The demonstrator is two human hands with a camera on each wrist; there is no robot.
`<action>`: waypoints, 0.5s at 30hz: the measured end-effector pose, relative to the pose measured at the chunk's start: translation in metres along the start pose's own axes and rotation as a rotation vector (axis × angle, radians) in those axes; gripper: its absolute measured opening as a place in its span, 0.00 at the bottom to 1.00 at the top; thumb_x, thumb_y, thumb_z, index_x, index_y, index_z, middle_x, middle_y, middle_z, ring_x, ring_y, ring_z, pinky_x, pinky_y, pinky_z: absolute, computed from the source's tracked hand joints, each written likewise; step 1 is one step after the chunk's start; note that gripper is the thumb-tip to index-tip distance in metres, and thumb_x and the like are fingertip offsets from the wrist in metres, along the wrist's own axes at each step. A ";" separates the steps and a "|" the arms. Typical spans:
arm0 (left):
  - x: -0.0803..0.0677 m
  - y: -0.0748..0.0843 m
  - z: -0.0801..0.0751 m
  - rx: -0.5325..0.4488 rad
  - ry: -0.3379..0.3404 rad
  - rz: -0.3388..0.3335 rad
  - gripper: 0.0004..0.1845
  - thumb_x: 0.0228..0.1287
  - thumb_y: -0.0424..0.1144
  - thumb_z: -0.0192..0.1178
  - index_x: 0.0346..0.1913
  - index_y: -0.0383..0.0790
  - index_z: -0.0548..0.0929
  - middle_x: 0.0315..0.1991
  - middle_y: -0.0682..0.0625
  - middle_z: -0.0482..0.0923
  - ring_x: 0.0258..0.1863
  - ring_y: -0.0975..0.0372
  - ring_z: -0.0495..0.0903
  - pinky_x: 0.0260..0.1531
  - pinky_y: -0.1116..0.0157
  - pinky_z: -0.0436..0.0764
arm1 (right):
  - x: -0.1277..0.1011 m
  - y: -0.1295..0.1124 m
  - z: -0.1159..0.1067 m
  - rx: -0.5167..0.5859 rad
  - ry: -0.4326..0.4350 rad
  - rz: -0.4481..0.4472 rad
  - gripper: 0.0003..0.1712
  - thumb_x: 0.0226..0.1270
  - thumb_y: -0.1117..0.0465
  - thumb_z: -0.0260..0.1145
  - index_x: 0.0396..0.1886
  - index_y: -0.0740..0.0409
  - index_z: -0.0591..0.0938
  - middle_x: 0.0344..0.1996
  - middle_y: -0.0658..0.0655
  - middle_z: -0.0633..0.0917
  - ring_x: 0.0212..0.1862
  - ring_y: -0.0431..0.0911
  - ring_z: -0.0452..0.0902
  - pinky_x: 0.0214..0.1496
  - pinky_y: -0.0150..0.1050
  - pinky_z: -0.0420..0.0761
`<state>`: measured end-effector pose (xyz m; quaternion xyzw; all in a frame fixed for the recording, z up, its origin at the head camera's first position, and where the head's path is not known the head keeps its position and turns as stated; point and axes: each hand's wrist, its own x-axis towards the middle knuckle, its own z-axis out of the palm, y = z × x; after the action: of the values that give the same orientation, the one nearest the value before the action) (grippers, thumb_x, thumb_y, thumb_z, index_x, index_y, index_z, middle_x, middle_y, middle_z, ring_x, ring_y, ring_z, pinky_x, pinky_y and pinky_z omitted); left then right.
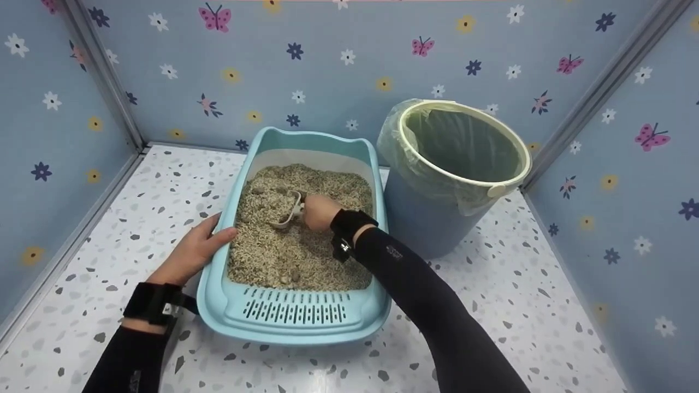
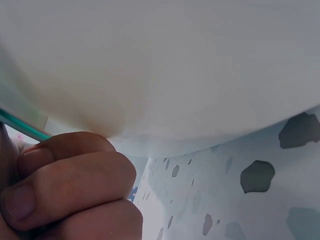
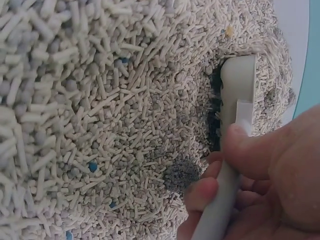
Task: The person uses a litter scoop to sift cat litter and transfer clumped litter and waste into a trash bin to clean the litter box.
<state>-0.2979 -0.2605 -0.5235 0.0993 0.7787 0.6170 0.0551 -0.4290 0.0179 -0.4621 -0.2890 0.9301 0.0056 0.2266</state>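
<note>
A light blue litter box [image 1: 295, 334] with a slotted front ledge holds beige pellet litter [image 1: 317, 256]. My left hand [image 1: 188, 250] grips its left side, thumb over the rim; in the left wrist view the curled fingers [image 2: 75, 177] lie against the white underside. Inside the box, my right hand [image 1: 321, 213] holds a pale grey litter scoop [image 1: 286, 216] by its handle. In the right wrist view the scoop's head is partly sunk in the litter, its slotted face hidden. A dark grey clump [image 3: 181, 175] lies beside the handle, close to the fingers.
Right of the box stands a blue trash bin [image 1: 431, 224], lined with a clear bag [image 1: 401, 136] under a cream ring. Flowered blue walls [image 1: 349, 60] close in the back and both sides. The floor [image 1: 158, 191] is white with grey specks.
</note>
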 end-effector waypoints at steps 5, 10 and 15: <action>-0.001 0.001 -0.001 0.022 0.018 0.001 0.41 0.89 0.49 0.56 0.90 0.34 0.54 0.73 0.32 0.75 0.63 0.48 0.82 0.58 0.69 0.84 | 0.009 0.004 0.004 0.190 0.068 0.063 0.21 0.91 0.64 0.53 0.28 0.53 0.69 0.24 0.50 0.63 0.28 0.44 0.59 0.36 0.40 0.66; 0.000 0.001 0.000 0.032 0.028 0.005 0.40 0.89 0.48 0.56 0.90 0.32 0.55 0.69 0.31 0.77 0.58 0.53 0.84 0.56 0.69 0.85 | 0.034 0.018 0.019 0.184 0.107 0.081 0.18 0.89 0.61 0.54 0.31 0.53 0.74 0.27 0.52 0.70 0.29 0.47 0.65 0.36 0.42 0.70; 0.002 0.001 0.000 0.042 0.022 0.004 0.41 0.89 0.49 0.57 0.90 0.33 0.55 0.73 0.31 0.76 0.61 0.51 0.84 0.57 0.70 0.84 | 0.008 0.008 0.005 0.235 0.072 0.077 0.19 0.90 0.63 0.55 0.30 0.55 0.71 0.26 0.52 0.67 0.29 0.47 0.63 0.37 0.42 0.68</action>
<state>-0.2997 -0.2595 -0.5228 0.0951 0.7920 0.6015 0.0432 -0.4365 0.0212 -0.4711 -0.2245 0.9423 -0.1052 0.2248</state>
